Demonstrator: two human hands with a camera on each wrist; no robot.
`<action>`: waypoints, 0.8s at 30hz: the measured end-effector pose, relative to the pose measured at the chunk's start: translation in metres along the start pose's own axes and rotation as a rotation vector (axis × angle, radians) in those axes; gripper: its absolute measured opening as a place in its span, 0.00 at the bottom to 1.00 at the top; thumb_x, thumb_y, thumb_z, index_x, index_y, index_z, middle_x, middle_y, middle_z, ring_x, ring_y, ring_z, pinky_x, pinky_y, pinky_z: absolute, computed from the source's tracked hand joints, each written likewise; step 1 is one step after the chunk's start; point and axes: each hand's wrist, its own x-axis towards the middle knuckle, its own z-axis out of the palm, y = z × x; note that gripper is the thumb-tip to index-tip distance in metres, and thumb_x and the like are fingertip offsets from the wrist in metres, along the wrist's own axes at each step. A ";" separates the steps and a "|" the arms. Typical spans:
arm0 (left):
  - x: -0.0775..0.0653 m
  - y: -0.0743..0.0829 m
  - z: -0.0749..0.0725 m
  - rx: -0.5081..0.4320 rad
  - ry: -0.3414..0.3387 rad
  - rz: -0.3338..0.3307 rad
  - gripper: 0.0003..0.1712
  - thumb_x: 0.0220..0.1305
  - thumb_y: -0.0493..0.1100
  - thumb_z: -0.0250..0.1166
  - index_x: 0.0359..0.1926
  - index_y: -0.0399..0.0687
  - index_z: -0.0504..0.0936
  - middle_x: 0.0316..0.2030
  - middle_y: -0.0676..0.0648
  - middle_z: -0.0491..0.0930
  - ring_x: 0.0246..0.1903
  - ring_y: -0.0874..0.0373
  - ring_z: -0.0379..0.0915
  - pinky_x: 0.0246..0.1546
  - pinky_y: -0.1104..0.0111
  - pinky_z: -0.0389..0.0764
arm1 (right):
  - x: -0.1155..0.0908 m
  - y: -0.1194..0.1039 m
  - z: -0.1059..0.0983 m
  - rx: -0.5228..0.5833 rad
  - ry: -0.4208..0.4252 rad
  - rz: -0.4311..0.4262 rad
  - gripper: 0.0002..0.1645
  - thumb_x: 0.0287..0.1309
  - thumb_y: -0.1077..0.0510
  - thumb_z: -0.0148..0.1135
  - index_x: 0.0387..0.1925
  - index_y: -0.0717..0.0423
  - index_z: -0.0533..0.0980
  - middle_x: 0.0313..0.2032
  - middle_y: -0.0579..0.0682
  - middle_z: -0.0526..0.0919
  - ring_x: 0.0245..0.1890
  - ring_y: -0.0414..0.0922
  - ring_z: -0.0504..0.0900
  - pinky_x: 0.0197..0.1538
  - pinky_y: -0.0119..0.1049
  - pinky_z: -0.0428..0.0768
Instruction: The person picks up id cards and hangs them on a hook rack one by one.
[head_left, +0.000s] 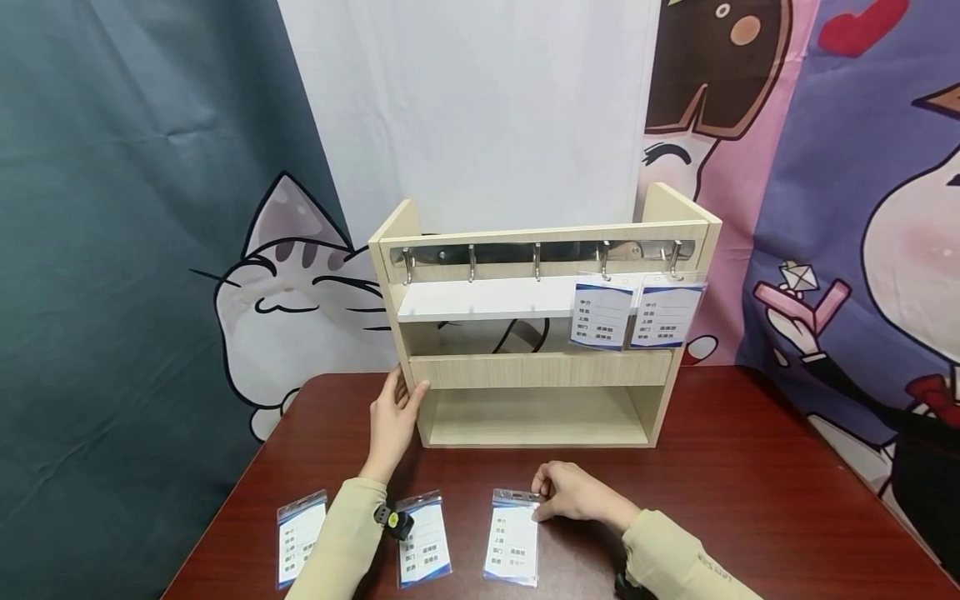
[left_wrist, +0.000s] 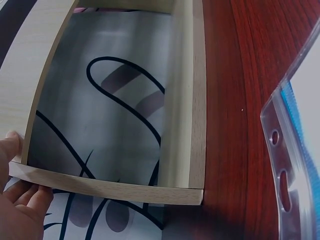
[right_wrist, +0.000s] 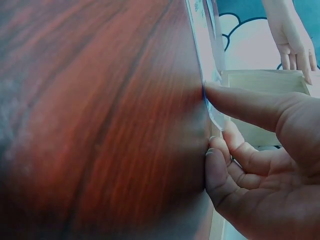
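Note:
A pale wooden shelf rack with a row of metal hooks stands on the table. My left hand grips its left side panel; the left wrist view shows the thumb in front of the edge and the fingers behind it. My right hand pinches the upper right edge of a clear-sleeved name badge lying on the table. Close up in the right wrist view, the thumb touches that badge's edge, with the fingertips down at the tabletop.
Two more name badges hang from the right-hand hooks, one beside the other. Another badge lies partly under my left wrist, and one is farther left. The dark red table extends to the right.

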 end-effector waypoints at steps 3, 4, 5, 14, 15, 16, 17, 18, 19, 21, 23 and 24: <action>0.000 0.000 0.000 -0.002 -0.002 0.000 0.30 0.69 0.37 0.66 0.69 0.31 0.69 0.61 0.28 0.73 0.63 0.39 0.72 0.60 0.53 0.75 | 0.000 0.000 0.000 0.010 -0.002 0.001 0.18 0.43 0.65 0.80 0.31 0.58 0.76 0.27 0.45 0.75 0.29 0.38 0.71 0.34 0.31 0.72; 0.000 -0.001 0.000 -0.001 -0.004 -0.002 0.31 0.69 0.37 0.66 0.69 0.31 0.69 0.62 0.28 0.73 0.63 0.39 0.71 0.60 0.53 0.75 | 0.000 -0.001 0.000 0.015 -0.004 0.002 0.18 0.43 0.65 0.80 0.31 0.58 0.76 0.27 0.45 0.75 0.29 0.38 0.71 0.34 0.31 0.72; 0.000 -0.001 0.000 -0.001 -0.004 -0.004 0.31 0.69 0.37 0.66 0.69 0.31 0.69 0.62 0.28 0.73 0.63 0.39 0.71 0.60 0.53 0.74 | 0.000 0.000 0.000 0.019 -0.005 0.002 0.18 0.43 0.66 0.80 0.31 0.58 0.76 0.27 0.45 0.75 0.29 0.37 0.71 0.34 0.31 0.71; -0.001 -0.001 0.001 0.003 -0.006 -0.021 0.31 0.69 0.36 0.66 0.69 0.30 0.68 0.62 0.27 0.73 0.63 0.38 0.71 0.60 0.53 0.74 | -0.001 0.004 0.001 0.068 -0.001 -0.003 0.18 0.43 0.67 0.79 0.31 0.57 0.75 0.26 0.44 0.76 0.27 0.35 0.72 0.32 0.30 0.71; -0.001 0.000 0.001 0.005 -0.006 -0.022 0.31 0.69 0.37 0.66 0.69 0.30 0.68 0.62 0.27 0.73 0.63 0.38 0.71 0.60 0.53 0.74 | -0.001 0.005 0.001 0.075 0.000 -0.004 0.18 0.43 0.67 0.79 0.31 0.57 0.75 0.26 0.44 0.76 0.26 0.35 0.72 0.32 0.29 0.71; -0.001 0.000 0.001 0.009 -0.006 -0.021 0.31 0.69 0.37 0.66 0.69 0.30 0.68 0.62 0.27 0.73 0.63 0.38 0.71 0.60 0.53 0.74 | -0.002 0.005 0.001 0.084 -0.001 -0.006 0.18 0.43 0.67 0.79 0.31 0.57 0.75 0.26 0.44 0.76 0.26 0.35 0.72 0.32 0.29 0.71; -0.001 0.000 0.000 0.012 -0.006 -0.021 0.31 0.69 0.37 0.66 0.69 0.30 0.68 0.61 0.27 0.73 0.63 0.38 0.71 0.60 0.52 0.74 | -0.002 0.005 0.001 0.090 -0.001 -0.007 0.18 0.43 0.67 0.79 0.31 0.57 0.75 0.26 0.44 0.76 0.26 0.35 0.72 0.32 0.29 0.72; -0.001 0.000 0.000 0.014 -0.005 -0.019 0.31 0.69 0.37 0.66 0.69 0.30 0.68 0.61 0.27 0.73 0.63 0.38 0.71 0.60 0.52 0.75 | -0.002 0.005 0.000 0.095 -0.001 -0.009 0.18 0.43 0.67 0.79 0.31 0.58 0.75 0.26 0.44 0.76 0.26 0.35 0.73 0.32 0.29 0.72; -0.001 0.000 0.000 0.016 -0.005 -0.017 0.31 0.69 0.37 0.66 0.69 0.30 0.68 0.61 0.27 0.73 0.62 0.38 0.71 0.60 0.52 0.75 | -0.002 0.005 0.000 0.098 0.001 -0.012 0.17 0.44 0.67 0.78 0.31 0.58 0.75 0.26 0.44 0.77 0.26 0.35 0.73 0.31 0.29 0.72; -0.002 0.000 -0.001 0.016 -0.006 -0.013 0.31 0.69 0.37 0.66 0.69 0.30 0.68 0.61 0.27 0.73 0.63 0.38 0.71 0.60 0.51 0.75 | -0.003 0.004 0.000 0.099 0.007 -0.017 0.17 0.44 0.67 0.78 0.31 0.58 0.75 0.26 0.45 0.77 0.26 0.35 0.73 0.31 0.29 0.72; -0.002 -0.001 -0.001 0.010 -0.007 -0.009 0.31 0.69 0.37 0.66 0.69 0.31 0.68 0.61 0.27 0.73 0.63 0.37 0.71 0.60 0.50 0.75 | -0.004 0.003 -0.001 0.096 0.013 -0.022 0.17 0.44 0.67 0.78 0.31 0.58 0.75 0.26 0.45 0.77 0.26 0.35 0.73 0.31 0.29 0.72; -0.002 -0.001 -0.001 0.008 -0.007 -0.008 0.31 0.69 0.37 0.66 0.69 0.31 0.68 0.61 0.27 0.73 0.63 0.38 0.71 0.60 0.50 0.74 | -0.004 0.003 -0.002 0.095 0.015 -0.024 0.17 0.44 0.67 0.78 0.30 0.58 0.75 0.26 0.44 0.77 0.26 0.35 0.73 0.31 0.29 0.72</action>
